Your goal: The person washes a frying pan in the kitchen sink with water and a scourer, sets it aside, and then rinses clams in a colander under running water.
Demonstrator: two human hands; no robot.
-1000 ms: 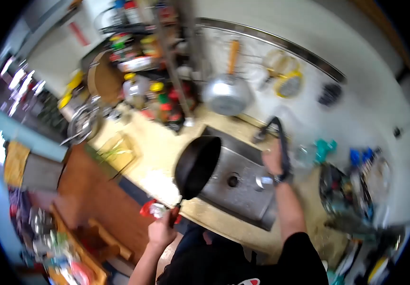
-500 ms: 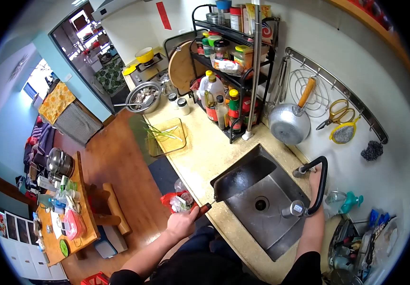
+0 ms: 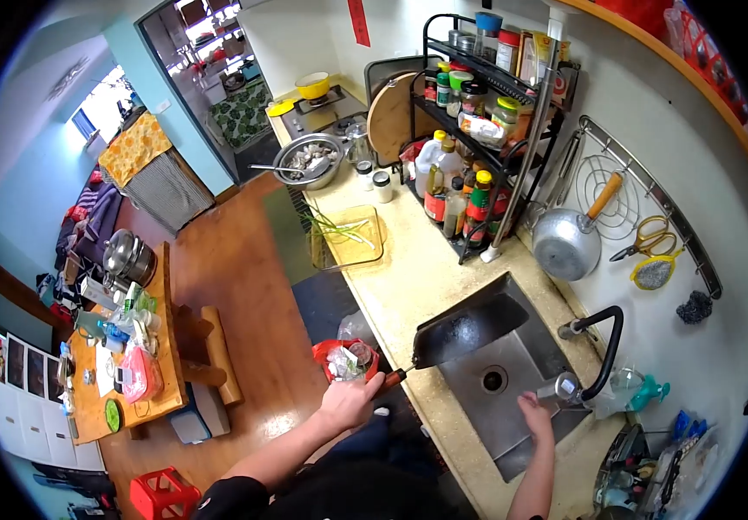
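My left hand point(image 3: 349, 403) is closed round the wooden handle of a black pan point(image 3: 469, 336), whose body is tilted over the left part of the steel sink point(image 3: 512, 442). My right hand point(image 3: 537, 416) is above the sink beside the silver spray head of the black faucet point(image 3: 614, 347); its fingers are apart and it appears to hold nothing. The sink's drain shows below the pan's edge.
A glass dish point(image 3: 365, 247) with green onions lies on the counter, beyond it a metal bowl point(image 3: 313, 173) of food. A bottle rack point(image 3: 478, 69) stands by the wall. A small pot point(image 3: 567, 245) hangs above the sink. A red bag point(image 3: 326, 351) is beside the counter.
My right hand has come away from the faucet's base to beside its spray head. The view has swung; the pan stays in my left hand and is now tilted over the sink.
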